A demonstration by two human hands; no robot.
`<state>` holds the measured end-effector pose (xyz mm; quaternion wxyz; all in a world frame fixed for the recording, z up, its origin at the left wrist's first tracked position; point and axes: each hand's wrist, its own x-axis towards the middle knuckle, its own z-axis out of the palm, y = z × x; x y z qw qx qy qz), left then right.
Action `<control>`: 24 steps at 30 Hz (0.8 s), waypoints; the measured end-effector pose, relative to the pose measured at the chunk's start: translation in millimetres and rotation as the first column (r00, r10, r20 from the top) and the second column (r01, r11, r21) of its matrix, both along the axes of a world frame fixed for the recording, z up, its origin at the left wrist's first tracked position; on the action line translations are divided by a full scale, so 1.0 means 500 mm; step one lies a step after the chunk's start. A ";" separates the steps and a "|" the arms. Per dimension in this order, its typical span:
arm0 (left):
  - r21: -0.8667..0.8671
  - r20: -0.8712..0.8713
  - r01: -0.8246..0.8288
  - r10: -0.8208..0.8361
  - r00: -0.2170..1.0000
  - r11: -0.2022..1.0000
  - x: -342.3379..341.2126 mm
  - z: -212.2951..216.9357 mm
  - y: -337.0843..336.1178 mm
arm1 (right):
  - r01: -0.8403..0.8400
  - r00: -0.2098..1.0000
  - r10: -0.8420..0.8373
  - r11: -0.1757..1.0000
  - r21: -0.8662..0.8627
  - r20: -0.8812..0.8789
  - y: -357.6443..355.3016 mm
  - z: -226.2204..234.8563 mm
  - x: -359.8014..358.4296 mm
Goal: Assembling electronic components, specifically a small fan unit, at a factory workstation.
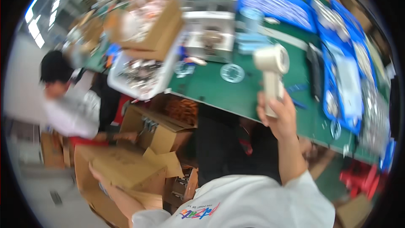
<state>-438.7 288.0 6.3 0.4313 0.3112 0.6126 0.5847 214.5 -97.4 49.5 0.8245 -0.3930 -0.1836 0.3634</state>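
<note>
White tub [167,74] is holding silvery pieces [142,75]; right of it, right grip [282,116] is clasping handheld fan [273,77]; left grip [98,175], closure unclear.

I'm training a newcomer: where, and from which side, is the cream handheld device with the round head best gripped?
Probably by the handle of the cream handheld device, coming from the near side, as the right hand does. The handle is narrow, straight and points nearward, while the wider round head sits at the far end.
</note>
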 end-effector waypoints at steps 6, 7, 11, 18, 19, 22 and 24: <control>-0.116 -0.069 0.061 -0.069 0.995 0.991 0.186 0.061 -0.066 | -0.075 0.983 0.112 0.967 0.243 -0.143 -0.046 -0.011 0.046; -0.088 -0.071 0.026 -0.033 0.997 0.996 0.186 0.068 -0.073 | -0.095 0.978 0.143 0.952 0.291 -0.150 -0.041 -0.010 0.042; -0.040 0.021 0.135 -0.134 0.991 0.990 0.014 0.030 -0.025 | 0.248 0.924 -0.224 0.968 -0.041 0.310 -0.023 0.004 0.001; -0.070 -0.015 0.142 -0.144 0.990 0.987 0.149 0.049 -0.068 | 0.699 0.299 -0.374 0.712 0.065 0.878 -0.021 -0.005 0.017; -0.069 -0.004 0.138 -0.139 0.990 0.988 0.151 0.051 -0.066 | 0.704 0.310 -0.378 0.708 0.056 0.872 -0.019 -0.008 0.016; -0.055 0.042 0.096 -0.094 0.995 0.994 0.142 0.055 -0.071 | 0.694 0.344 -0.389 0.719 0.048 0.855 0.003 -0.010 0.016; -0.102 0.112 0.127 -0.115 0.987 0.987 0.096 0.055 -0.049 | 0.632 0.478 -0.440 0.773 0.050 0.760 0.018 -0.001 0.012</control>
